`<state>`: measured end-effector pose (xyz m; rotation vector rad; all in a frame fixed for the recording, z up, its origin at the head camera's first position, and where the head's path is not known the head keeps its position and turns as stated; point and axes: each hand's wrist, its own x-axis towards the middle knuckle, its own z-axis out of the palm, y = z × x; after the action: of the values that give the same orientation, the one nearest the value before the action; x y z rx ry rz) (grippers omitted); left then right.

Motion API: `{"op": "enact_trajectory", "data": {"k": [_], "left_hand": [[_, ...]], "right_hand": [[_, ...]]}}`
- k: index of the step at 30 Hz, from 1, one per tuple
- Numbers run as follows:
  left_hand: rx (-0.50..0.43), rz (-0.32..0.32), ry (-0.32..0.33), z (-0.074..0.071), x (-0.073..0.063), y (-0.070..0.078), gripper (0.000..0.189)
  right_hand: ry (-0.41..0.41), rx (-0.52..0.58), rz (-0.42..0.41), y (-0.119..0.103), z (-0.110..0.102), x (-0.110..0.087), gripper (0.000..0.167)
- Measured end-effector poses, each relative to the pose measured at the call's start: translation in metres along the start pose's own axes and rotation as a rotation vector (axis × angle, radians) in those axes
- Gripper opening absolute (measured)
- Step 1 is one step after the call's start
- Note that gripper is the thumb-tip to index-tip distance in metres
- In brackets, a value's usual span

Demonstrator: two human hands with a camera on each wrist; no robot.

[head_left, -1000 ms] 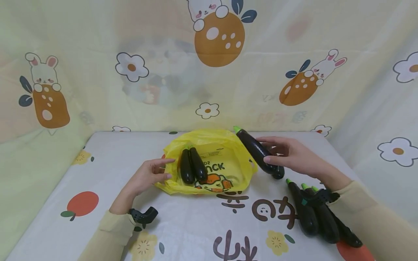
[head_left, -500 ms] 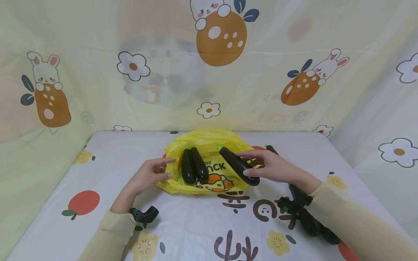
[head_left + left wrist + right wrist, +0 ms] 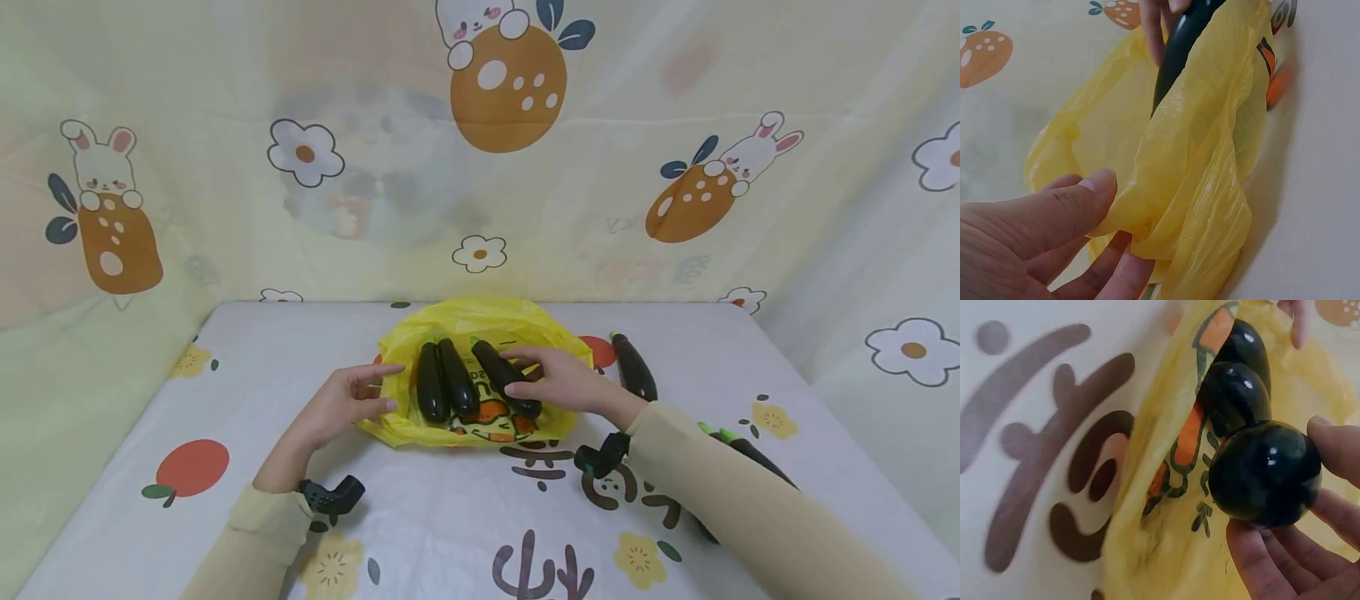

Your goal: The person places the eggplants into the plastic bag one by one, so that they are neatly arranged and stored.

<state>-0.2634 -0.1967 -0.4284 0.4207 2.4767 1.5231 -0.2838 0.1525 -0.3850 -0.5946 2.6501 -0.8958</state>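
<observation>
A yellow plastic bag (image 3: 480,312) lies open on the table, its printed inside showing. My left hand (image 3: 347,407) is at the bag's left edge; in the left wrist view the bag's film (image 3: 1200,187) runs between thumb and fingers, which pinch it. Inside, two glossy dark eggplants (image 3: 431,385) rest side by side. To their right, my right hand (image 3: 557,382) holds a third eggplant (image 3: 491,365) within the bag's opening, its green stem pointing away. Seen from the right wrist, thumb and fingers surround the rounded end of that eggplant (image 3: 1263,475).
Another eggplant (image 3: 634,367) lies on the table to the right of the bag. Further right, more eggplants (image 3: 757,454) are partly hidden under the right sleeve (image 3: 735,492). A printed cloth wall (image 3: 375,267) rises behind the table's far edge.
My right hand has carried its eggplant leftward from beside the bag into the bag's opening, next to the other two. The lone eggplant at right has come into fuller view. My left hand stays put.
</observation>
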Motion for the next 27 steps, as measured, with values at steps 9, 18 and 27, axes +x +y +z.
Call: {"op": "enact_trajectory", "data": {"k": [9,18,27], "left_hand": [[-0.029,0.014,-0.01,0.0,-0.001,0.002,0.052],[-0.021,0.005,-0.004,0.0,0.0,0.002,0.051],[-0.031,0.016,-0.006,0.0,-0.001,0.001,0.052]], "right_hand": [[0.025,-0.02,-0.004,-0.008,0.011,0.026,0.059],[0.041,-0.051,0.028,-0.011,0.018,0.037,0.06],[0.041,-0.052,0.043,-0.02,0.024,0.042,0.06]]}}
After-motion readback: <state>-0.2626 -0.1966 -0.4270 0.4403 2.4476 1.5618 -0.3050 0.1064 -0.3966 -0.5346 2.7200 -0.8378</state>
